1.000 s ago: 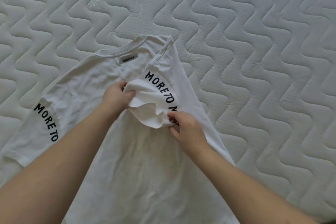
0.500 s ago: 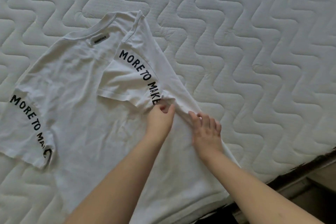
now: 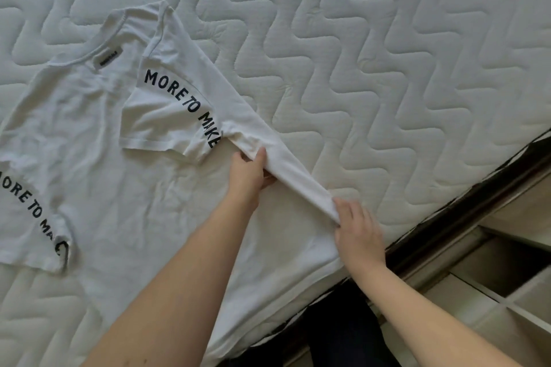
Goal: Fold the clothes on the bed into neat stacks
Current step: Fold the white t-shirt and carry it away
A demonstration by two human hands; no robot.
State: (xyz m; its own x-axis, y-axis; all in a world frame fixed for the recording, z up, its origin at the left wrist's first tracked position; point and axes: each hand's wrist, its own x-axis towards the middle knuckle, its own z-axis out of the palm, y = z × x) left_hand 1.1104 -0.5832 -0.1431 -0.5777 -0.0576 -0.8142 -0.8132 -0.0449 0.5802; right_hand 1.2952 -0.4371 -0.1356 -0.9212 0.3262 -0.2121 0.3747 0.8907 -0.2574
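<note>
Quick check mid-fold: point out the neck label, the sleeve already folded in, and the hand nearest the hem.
neck label (image 3: 108, 58), head view: middle of the dark tag inside the collar.
folded sleeve (image 3: 167, 122), head view: white cloth below the lettering.
right hand (image 3: 359, 235), head view: back of the hand.

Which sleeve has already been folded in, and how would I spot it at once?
Start from the quilted mattress and find the white T-shirt spread on it. The folded sleeve lies on top of the shirt's body, just below the neck label and up-left of the left hand. Its lettering reads MORE TO MAKE in full, while the other sleeve still sticks out flat at the picture's left edge.
</note>
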